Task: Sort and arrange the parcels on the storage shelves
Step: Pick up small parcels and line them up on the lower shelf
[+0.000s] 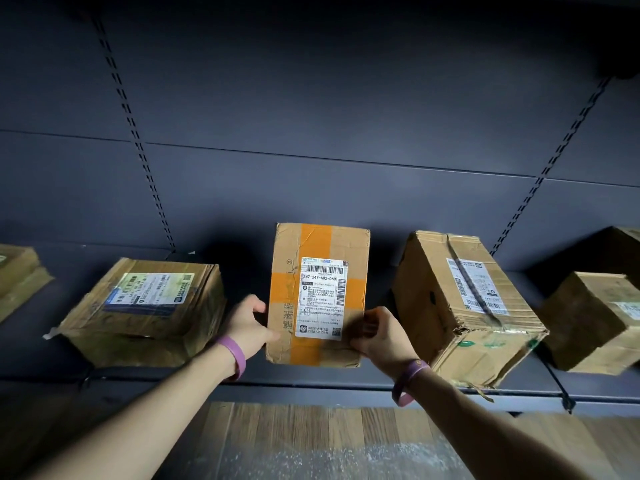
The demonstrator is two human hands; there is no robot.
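A cardboard parcel [317,244] with orange tape and a white shipping label stands at the middle of the dark shelf [311,386]. My left hand [251,325] grips its lower left edge. On the lower right edge my right hand [382,336] holds it, fingers on the front face. Both wrists wear purple bands. To the left lies a flat taped box [145,310] with a label on top. To the right stands a dented, torn box [464,306] with a label.
Another box [595,320] sits at the far right with a darker one [616,247] behind it. A box [19,275] shows at the left edge. The dark back panel has slotted uprights [138,147]. Wooden floor [329,441] lies below the shelf.
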